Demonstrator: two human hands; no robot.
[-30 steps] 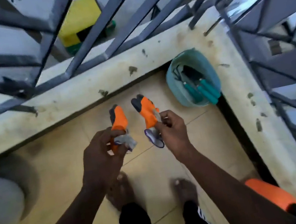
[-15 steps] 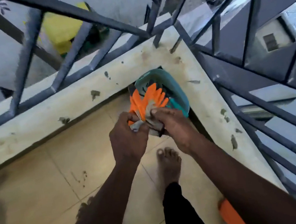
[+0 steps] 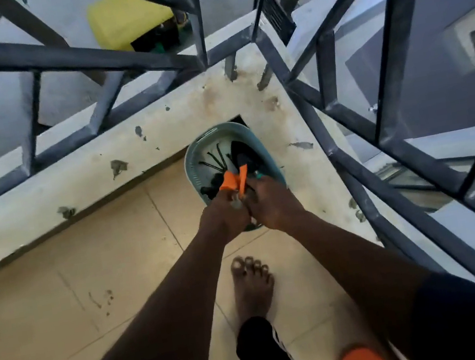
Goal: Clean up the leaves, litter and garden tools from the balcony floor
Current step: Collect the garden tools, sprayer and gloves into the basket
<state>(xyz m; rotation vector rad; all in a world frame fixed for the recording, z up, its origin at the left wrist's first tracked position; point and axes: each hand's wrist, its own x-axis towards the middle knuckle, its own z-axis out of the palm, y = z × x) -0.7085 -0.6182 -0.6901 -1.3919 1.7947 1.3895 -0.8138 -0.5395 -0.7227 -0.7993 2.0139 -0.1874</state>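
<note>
– since half a second ago both hands have gone lower and further forward, carrying the gloves [image 3: 234,180] from just over the near rim down into the basket [image 3: 195,155].
– how do the gloves look?
– bright orange and bunched together, with a bit of grey cuff showing between the two fists. the orange ends stick up over the dark tools [image 3: 241,154] lying in the basket.
– and the hands?
– left hand [image 3: 225,217] and right hand [image 3: 272,203] are pressed side by side, fingers curled round the cuff end of the gloves. it's blurred there, so i can't tell whether each hand has its own glove.
– where's the basket?
– it's teal, oval, with a slotted wall. it sits in the corner of the tiled floor [image 3: 62,301], right against the stained concrete ledge [image 3: 104,169] under the grey railing [image 3: 85,54]. one bare foot [image 3: 251,286] stands on the tiles near it.
</note>
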